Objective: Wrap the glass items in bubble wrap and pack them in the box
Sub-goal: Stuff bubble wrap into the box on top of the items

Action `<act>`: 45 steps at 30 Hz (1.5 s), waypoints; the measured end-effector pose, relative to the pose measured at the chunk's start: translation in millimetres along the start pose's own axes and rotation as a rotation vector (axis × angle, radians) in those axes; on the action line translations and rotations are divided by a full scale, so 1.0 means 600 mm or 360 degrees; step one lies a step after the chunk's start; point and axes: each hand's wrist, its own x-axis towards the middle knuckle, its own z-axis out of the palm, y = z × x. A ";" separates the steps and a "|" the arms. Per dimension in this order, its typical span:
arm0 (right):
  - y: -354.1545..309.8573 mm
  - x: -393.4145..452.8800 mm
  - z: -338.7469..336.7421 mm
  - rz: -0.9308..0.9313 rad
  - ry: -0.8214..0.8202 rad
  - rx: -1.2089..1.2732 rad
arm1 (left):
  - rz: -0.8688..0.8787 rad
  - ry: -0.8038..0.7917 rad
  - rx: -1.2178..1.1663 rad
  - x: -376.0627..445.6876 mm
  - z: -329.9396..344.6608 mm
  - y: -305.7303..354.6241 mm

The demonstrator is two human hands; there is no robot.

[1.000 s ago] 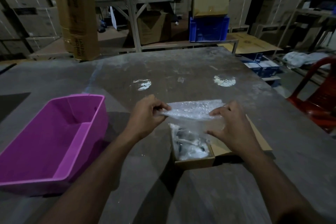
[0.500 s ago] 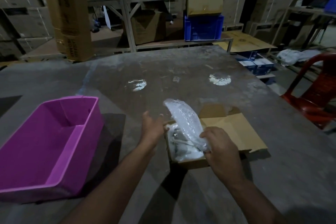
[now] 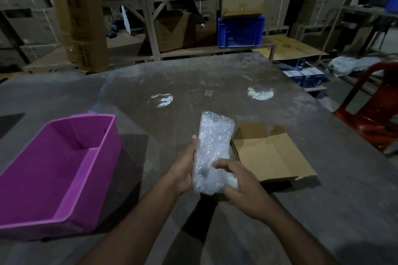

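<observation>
**Two hands hold a bubble-wrapped bundle above a cardboard box**

A person's left hand (image 3: 183, 170) cups the left side of a long bubble wrap bundle (image 3: 212, 153), fingers straight along its edge. The right hand (image 3: 241, 180) grasps the bundle's lower right end, fingers curled over its front, thumb beneath. The bundle stretches away from the fingertips, over the table (image 3: 215, 84). Just right of the right fingers lies an open cardboard box (image 3: 269, 157), flap spread flat. Well left of the left hand sits a purple plastic tub (image 3: 64, 170).
</observation>
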 end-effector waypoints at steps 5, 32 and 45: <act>-0.017 0.043 0.009 0.0561 0.0549 0.0852 | -0.0005 0.0022 -0.0152 -0.007 -0.006 -0.004; -0.054 0.104 -0.023 0.0506 0.0401 0.0940 | 0.0026 -0.0392 -0.0329 -0.019 -0.023 0.021; -0.012 0.091 -0.044 0.0759 0.0548 0.0803 | 0.0176 -0.0277 0.0162 0.006 0.007 0.042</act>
